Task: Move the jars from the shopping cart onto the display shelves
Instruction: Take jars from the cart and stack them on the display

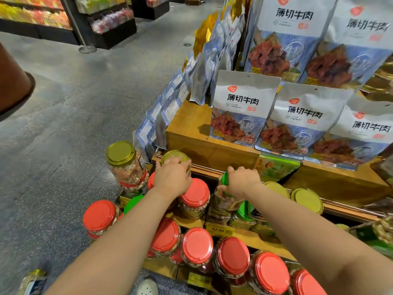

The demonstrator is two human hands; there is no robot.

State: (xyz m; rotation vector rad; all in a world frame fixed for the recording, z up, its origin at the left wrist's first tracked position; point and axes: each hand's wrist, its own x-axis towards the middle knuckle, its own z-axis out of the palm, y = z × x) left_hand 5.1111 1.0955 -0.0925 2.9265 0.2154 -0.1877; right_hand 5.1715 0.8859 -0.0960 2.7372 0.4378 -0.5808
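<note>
Shelves (251, 239) of red-lidded jars below; both hands are busy up top. Left hand (172, 177) clamps a gold-lidded jar (173, 157), right hand (241, 182) grips a green-lidded jar (225, 196). Clear, hard, probably weighty: hold round the lid.

On the wooden tiers above you, white and blue snack pouches (242, 109) stand in rows. A yellow price tag (219, 229) reads 62.90. Far across the grey floor (85, 92) you see dark racks of colourful packets (112, 20).
</note>
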